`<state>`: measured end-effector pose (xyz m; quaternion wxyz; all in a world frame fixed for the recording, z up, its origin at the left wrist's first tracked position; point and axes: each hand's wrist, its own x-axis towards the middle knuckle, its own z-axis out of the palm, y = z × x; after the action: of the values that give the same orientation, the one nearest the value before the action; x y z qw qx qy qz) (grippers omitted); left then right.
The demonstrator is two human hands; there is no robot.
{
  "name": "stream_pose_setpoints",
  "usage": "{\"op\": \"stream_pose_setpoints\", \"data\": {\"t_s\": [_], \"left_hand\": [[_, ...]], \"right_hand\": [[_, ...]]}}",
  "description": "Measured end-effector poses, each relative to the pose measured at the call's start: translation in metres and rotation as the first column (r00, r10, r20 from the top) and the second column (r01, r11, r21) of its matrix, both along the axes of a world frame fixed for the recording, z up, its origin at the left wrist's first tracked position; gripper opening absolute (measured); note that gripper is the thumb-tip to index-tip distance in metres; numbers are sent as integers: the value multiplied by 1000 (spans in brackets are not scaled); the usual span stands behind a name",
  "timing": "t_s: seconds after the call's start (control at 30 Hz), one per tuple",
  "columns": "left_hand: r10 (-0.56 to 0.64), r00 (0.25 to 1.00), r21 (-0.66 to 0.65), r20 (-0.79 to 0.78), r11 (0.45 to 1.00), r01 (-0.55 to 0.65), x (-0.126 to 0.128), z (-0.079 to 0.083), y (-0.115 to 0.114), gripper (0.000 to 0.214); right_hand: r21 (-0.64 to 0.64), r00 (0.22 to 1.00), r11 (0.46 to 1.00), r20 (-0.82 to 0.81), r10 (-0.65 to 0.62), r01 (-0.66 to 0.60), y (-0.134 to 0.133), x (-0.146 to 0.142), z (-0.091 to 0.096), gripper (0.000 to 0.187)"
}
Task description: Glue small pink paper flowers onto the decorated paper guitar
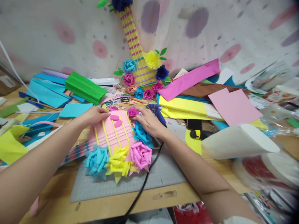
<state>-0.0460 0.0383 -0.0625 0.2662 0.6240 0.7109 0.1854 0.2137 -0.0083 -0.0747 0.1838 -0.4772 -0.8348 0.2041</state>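
A pink paper guitar with yellow strips and strings lies on a grey cutting mat. At its upper left edge, my left hand grips the rim, thumb not clearly visible. My right hand has its fingers closed against a small magenta paper flower at the upper right edge. Below that hand is a blue paper flower. Light blue, yellow and pink paper flowers line the near side. Magenta paper petals rest on the guitar's face.
A blue glue gun sits just beyond my right hand, its black cord crossing the mat. Behind stands a yellow paper guitar with flowers. Crepe paper, green and magenta, lies around. A white roll is at right.
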Motion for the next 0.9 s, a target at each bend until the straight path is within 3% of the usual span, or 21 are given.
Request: {"op": "stream_pose_setpoints", "data": {"t_s": [0.1, 0.2, 0.4, 0.57, 0.8, 0.9], "left_hand": [[-46, 994, -77, -100, 996, 38, 6, 4, 0, 30], [-51, 988, -58, -149, 997, 43, 8, 4, -2, 33], [-58, 991, -45, -123, 998, 53, 1, 1, -1, 31], [-56, 991, -63, -120, 997, 48, 0, 3, -1, 27], [24, 995, 10, 101, 1000, -25, 2, 10, -7, 28], [58, 987, 60, 152, 996, -68, 6, 18, -13, 29]], "right_hand": [[-16, 998, 1000, 59, 24, -23, -2, -4, 4, 51], [-25, 997, 999, 72, 42, -40, -2, -8, 4, 52], [-3, 993, 996, 79, 93, -93, 0, -11, -4, 49], [-9, 998, 998, 15, 60, -60, 1, -13, -6, 49], [-2, 997, 998, -27, 70, -70, 1, -5, -1, 46], [-4, 990, 999, -135, 32, -33, 1, 1, 5, 49]]}}
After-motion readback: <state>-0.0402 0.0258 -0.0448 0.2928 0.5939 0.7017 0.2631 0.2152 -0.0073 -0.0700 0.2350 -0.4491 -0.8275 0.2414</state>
